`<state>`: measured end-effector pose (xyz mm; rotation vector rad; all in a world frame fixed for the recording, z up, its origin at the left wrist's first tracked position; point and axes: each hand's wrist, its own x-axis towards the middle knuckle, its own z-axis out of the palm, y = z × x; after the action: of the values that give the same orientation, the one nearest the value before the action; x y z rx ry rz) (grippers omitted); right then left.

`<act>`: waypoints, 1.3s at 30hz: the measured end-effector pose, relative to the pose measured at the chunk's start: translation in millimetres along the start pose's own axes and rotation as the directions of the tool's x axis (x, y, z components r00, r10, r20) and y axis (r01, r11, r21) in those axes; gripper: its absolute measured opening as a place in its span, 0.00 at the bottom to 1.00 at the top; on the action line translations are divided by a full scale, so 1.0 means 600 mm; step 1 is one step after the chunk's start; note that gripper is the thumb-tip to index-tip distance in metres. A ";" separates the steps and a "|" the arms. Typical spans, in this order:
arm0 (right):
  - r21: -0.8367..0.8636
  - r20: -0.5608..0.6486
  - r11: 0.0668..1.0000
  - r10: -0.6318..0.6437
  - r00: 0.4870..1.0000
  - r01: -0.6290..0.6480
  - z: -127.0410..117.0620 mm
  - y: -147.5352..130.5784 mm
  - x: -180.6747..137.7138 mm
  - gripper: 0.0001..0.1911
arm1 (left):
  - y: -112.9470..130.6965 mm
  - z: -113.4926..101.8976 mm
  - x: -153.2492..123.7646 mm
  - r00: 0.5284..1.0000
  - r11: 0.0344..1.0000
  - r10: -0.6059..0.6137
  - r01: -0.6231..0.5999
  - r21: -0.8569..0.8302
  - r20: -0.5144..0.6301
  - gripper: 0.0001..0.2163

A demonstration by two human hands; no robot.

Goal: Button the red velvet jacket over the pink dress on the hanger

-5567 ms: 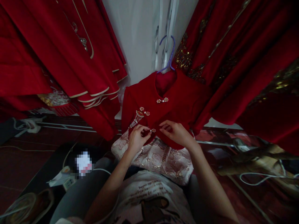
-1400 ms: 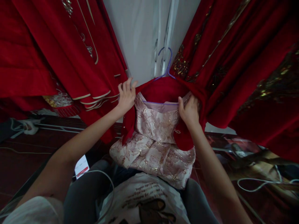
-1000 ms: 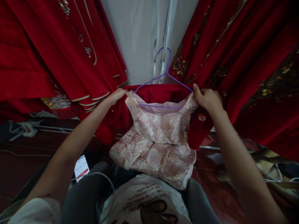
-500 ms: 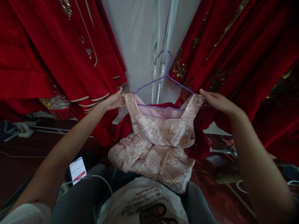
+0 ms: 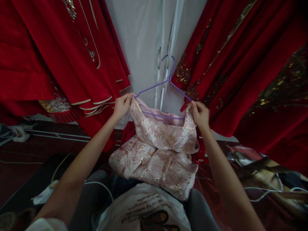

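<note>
A pink and gold brocade dress point(image 5: 166, 133) lies across my lap, its lower part folded under the bodice. Inside its shoulders sits a thin purple hanger point(image 5: 154, 86), its hook pointing away from me and its lower bar crossing the neckline. My left hand point(image 5: 122, 105) pinches the left shoulder strap at the hanger's end. At the other end, my right hand point(image 5: 201, 115) grips the right strap with the thumb on top. The fingertips beneath both straps are hidden.
Red garments with metallic trim hang on the left point(image 5: 96, 70) and on the right point(image 5: 231, 64). A pale wall panel point(image 5: 139, 48) stands between them. Jumbled items and a white cable point(image 5: 262, 191) lie at the lower right. Another cable point(image 5: 101, 186) crosses my left leg.
My right hand has moved inward and closed on the right strap. My left hand has shifted slightly right and tightened on its strap. The phone is now hidden behind my left arm.
</note>
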<state>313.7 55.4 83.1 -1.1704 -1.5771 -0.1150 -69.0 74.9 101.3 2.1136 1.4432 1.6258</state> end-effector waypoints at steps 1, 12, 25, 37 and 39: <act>-0.039 -0.041 0.999 0.001 0.999 -0.003 0.002 -0.005 -0.005 0.22 | 0.005 0.002 -0.009 0.999 1.000 -0.011 0.011 0.003 -0.051 0.21; -0.132 -0.161 0.986 0.084 0.983 -0.106 -0.037 -0.036 -0.014 0.23 | 0.019 0.024 -0.061 0.936 0.973 -0.221 0.192 -0.129 -0.275 0.18; 0.109 -0.329 0.846 0.526 0.784 -0.522 -0.094 0.040 -0.127 0.23 | 0.030 0.049 -0.140 0.902 0.947 -0.318 0.315 -0.059 -0.292 0.19; 0.331 -0.016 0.829 0.482 0.876 -0.451 -0.091 -0.035 -0.132 0.23 | 0.080 0.013 -0.203 0.829 0.956 0.060 0.113 0.272 -0.556 0.15; 0.333 -0.058 0.834 0.484 0.873 -0.441 -0.091 -0.041 -0.133 0.22 | 0.111 0.015 -0.185 0.901 0.933 0.180 -0.030 0.357 -0.395 0.13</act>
<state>325.6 -38.9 52.6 -1.2296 -1.0980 0.3558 -19.2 -37.3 59.5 2.1268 1.8918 2.1134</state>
